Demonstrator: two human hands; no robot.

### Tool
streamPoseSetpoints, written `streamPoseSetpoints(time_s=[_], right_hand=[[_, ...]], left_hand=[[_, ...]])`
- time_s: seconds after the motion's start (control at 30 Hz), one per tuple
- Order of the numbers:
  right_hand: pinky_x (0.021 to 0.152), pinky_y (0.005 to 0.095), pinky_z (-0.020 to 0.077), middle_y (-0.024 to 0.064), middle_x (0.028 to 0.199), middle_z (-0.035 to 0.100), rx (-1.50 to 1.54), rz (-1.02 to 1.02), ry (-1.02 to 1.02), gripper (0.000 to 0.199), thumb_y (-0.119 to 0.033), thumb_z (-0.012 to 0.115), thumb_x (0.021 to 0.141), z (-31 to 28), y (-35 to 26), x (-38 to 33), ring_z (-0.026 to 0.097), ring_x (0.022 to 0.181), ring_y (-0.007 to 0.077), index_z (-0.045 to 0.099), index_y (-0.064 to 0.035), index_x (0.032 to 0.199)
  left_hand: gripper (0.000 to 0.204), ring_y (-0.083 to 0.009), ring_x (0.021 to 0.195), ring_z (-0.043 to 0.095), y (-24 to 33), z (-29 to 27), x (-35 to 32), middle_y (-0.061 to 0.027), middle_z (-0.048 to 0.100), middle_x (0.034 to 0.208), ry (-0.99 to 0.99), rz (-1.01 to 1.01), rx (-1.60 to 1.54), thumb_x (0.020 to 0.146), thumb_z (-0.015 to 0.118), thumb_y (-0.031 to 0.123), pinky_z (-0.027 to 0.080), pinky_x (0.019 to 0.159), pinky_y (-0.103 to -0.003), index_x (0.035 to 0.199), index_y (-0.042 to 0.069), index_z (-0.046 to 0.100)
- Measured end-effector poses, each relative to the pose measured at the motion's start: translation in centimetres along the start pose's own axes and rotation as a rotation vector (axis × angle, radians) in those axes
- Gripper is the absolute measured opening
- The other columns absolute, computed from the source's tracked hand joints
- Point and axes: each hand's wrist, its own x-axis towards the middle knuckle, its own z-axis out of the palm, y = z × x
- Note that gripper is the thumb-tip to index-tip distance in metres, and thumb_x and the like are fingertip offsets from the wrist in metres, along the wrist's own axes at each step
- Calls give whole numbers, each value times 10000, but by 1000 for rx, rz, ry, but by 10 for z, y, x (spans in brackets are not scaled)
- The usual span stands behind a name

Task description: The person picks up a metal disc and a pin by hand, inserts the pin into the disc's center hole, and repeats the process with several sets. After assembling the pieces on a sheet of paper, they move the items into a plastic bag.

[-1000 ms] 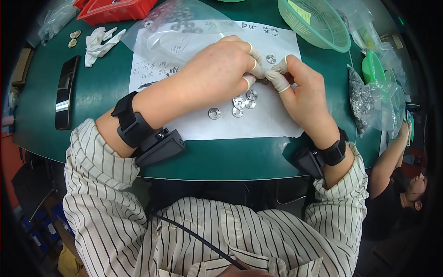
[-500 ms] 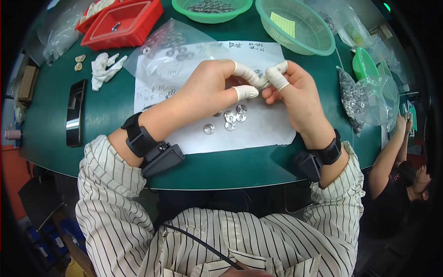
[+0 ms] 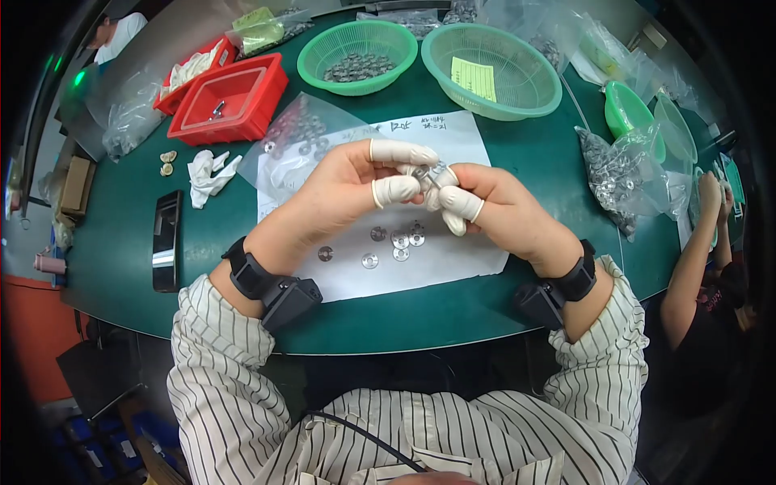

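My left hand (image 3: 349, 179), with white finger cots on its thumb and index finger, pinches small shiny metal discs (image 3: 429, 173) above the paper. From the other side my right hand (image 3: 505, 204), also in finger cots, has its fingers closed on the same pieces. The cots partly cover them, so how many I hold cannot be made out. Below my hands, several flat round metal discs with a centre hole (image 3: 369, 260) lie loose on a white handwritten sheet (image 3: 453, 263). Two of them touch or overlap.
A clear bag of discs (image 3: 295, 133) overlaps the sheet's far left. Behind stand a red tray (image 3: 267, 105), a green basket of metal parts (image 3: 323, 50) and a larger basket (image 3: 537, 101). A phone (image 3: 166, 234) and cloth (image 3: 208, 179) lie left. Bagged parts (image 3: 608, 174) and a co-worker's arm (image 3: 687, 263) are right.
The view has tilted up, showing more of the table's far side. My hands have drawn closer together, and the discs between them now show more of their faces.
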Motion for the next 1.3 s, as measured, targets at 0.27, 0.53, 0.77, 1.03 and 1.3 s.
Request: streamPoseSetpoints(time_s=[0.27, 0.53, 0.77, 1.03, 1.3], right_hand=[[504, 182, 330, -13, 745, 569, 566, 120, -341, 194, -184, 480, 955, 7, 0, -6, 420, 549, 53, 604, -35, 955], [509, 201, 350, -20, 810, 592, 93, -123, -4, 188, -136, 476, 953, 21, -8, -12, 466, 583, 53, 623, -23, 987], [553, 269, 423, 43, 789, 623, -482, -564, 239, 151, -102, 519, 919, 18, 4, -2, 522, 603, 131, 621, -11, 981], [573, 288, 437, 91, 753, 618, -857, -414, 341, 162, -102, 553, 891, 13, 4, 4, 552, 614, 175, 622, 1, 995], [566, 301, 427, 89, 698, 580, -91, -188, 158, 166, -113, 547, 894, 14, 11, 8, 570, 635, 155, 624, -22, 1009]], left_hand=[[353, -161, 927, 609, 9, 3, -6, -67, 622, 967, -58, 52, 56, 829, 687, 140, 510, 818, -289, 1146, 3, 613], [331, -148, 907, 597, 10, 4, -9, -77, 607, 989, -19, 214, 367, 864, 651, 157, 493, 790, -275, 1150, -6, 609], [320, -136, 848, 599, 0, 11, -6, -76, 602, 968, 59, 330, 451, 895, 609, 151, 487, 763, -260, 1169, -7, 556], [277, -139, 801, 606, -12, 15, -7, -76, 622, 923, 195, 118, 351, 900, 597, 149, 490, 701, -267, 1122, -6, 535], [259, -126, 753, 583, 3, 5, -4, -66, 607, 903, 97, 320, 658, 890, 619, 169, 477, 679, -262, 1075, -3, 564]])
